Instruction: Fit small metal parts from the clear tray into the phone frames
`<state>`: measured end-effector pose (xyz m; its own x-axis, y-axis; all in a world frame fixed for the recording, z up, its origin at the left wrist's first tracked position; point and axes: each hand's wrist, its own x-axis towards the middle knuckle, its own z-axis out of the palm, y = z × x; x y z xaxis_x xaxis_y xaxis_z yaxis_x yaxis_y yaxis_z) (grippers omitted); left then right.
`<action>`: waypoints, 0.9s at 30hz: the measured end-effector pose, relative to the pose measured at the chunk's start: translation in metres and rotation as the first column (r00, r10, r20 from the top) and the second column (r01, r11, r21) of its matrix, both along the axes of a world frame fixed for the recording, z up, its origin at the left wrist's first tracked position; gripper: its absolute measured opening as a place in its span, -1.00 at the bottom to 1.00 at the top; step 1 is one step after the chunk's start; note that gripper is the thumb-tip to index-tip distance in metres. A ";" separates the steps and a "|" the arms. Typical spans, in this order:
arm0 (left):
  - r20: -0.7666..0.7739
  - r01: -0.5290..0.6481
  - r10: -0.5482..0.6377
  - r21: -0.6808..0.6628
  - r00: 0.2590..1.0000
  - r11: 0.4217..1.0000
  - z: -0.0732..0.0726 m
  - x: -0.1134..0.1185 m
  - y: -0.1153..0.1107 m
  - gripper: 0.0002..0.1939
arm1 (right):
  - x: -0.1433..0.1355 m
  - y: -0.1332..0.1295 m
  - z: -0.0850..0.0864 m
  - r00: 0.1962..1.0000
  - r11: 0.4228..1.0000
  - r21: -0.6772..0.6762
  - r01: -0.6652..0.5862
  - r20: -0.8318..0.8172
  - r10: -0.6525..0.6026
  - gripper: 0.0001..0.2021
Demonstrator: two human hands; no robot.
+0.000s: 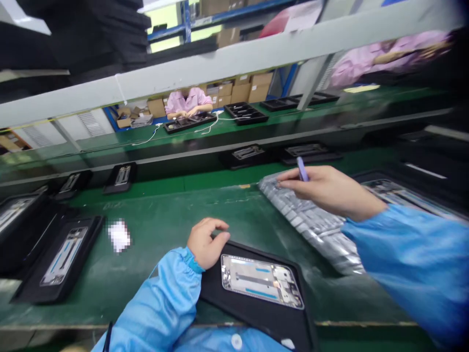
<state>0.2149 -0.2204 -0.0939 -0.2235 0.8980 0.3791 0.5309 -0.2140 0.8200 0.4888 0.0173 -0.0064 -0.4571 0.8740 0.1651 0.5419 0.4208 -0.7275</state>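
Two bare hands work over a green bench (164, 230), and every place here is told from the black tray (278, 313) lying nearest the person. That tray holds one silver phone frame (262, 281), flat in its recess, with pale blue strips on its face.

The left hand (205, 243) rests at the far left corner of that tray, fingers curled loosely inward and touching the tray's edge; it grips nothing that can be seen. The right hand (322, 188) hangs beyond and to the right of the tray, fingers pinched on one small purple tool (302, 169) that stands up between them. Just under that hand lies one long grey strip of small parts (311, 225), running from behind the tray down past its right side; the parts are too blurred to count.

To the left of the tray sit two more black trays (60, 259), each with one frame inside, the farther one cut off by the picture's edge. One blurred white scrap (119, 236) lies between them and the near tray. Beyond the tray, along the dark conveyor (205, 164), stand four black carriers (120, 177), each carrying one part.

Farther back, past the conveyor, another person in a pink coat (186, 102) sits at a second green bench with both hands at a black tray (188, 122).
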 end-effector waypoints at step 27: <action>-0.103 0.093 -0.092 0.006 0.990 0.996 -0.028 0.022 -0.055 -0.80 | -0.040 -0.197 -0.092 0.898 0.824 0.423 -0.378 -0.049 0.437 -0.79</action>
<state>0.2366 -0.2750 -0.1218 -0.0992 0.9087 0.4055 0.5891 -0.2747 0.7599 0.4491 -0.1797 -0.0986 -0.7034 0.4604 0.5416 0.1641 0.8465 -0.5065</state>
